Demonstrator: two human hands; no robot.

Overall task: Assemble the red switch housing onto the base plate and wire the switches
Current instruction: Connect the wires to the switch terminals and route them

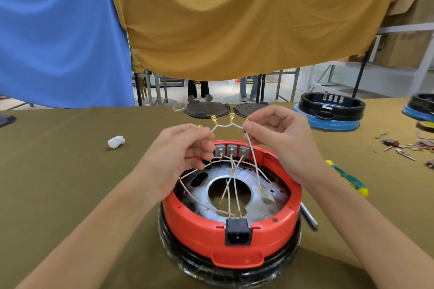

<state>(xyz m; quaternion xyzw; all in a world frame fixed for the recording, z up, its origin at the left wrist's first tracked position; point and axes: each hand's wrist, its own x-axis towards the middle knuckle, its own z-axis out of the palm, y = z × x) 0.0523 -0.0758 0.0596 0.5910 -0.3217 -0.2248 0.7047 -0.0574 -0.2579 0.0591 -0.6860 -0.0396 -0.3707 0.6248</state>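
The red switch housing [277, 225] is a ring that sits on a black base wrapped in clear film [178, 256] at the table's near middle. Three grey switches [231, 149] line its far inner wall, and a black power socket [237, 232] fills its near wall. White wires [229, 192] with gold terminals cross over the silver plate [263, 185] inside. Above the switches, my left hand [180, 155] and my right hand [277, 138] each pinch one end of a white jumper wire [223, 125] with several gold terminals.
A green and yellow screwdriver [347, 178] lies right of the housing, with a grey bar [308, 216] nearer me. Loose small parts [399, 145] lie far right, a crumpled white wad [116, 141] left. Two dark discs [206, 109] and blue-wrapped black housings [331, 110] stand at the table's back.
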